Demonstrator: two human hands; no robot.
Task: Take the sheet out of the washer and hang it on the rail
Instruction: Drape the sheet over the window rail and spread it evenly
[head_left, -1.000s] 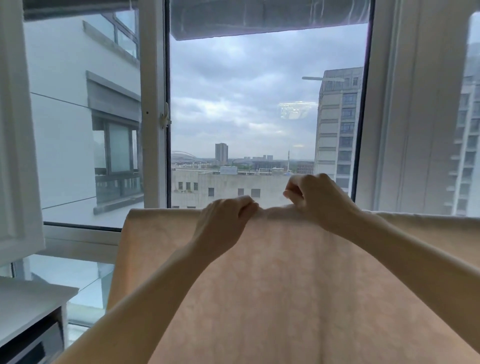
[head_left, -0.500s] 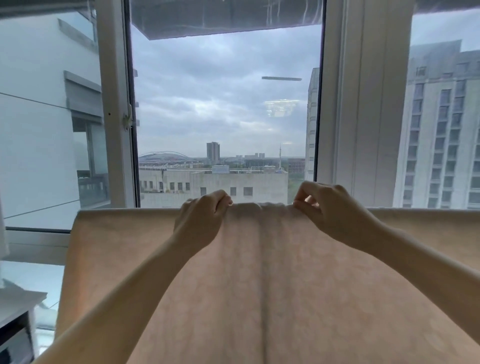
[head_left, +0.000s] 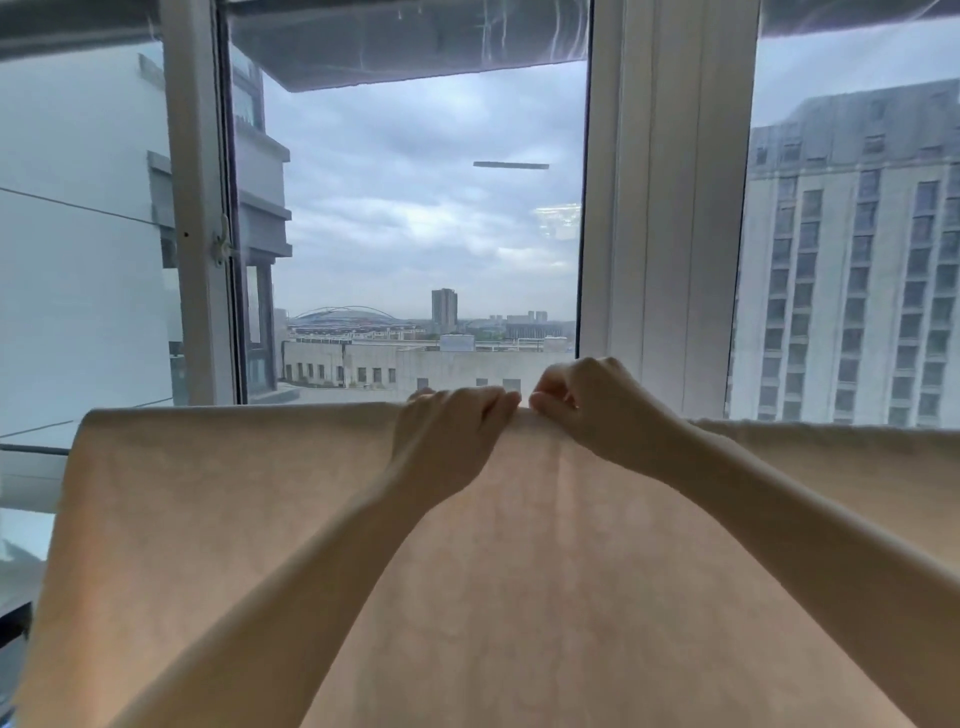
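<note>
The peach-coloured sheet hung in front of the window, its top fold running level across the view and its near layer falling towards the camera, filling the lower half. Whatever carried the fold was hidden under the cloth. The left hand and the right hand sat side by side at the middle of the fold, nearly touching, each with fingers curled over and pinching the sheet's top edge. Behind them stood the white window frame, with grey sky and tall buildings beyond the glass
</note>
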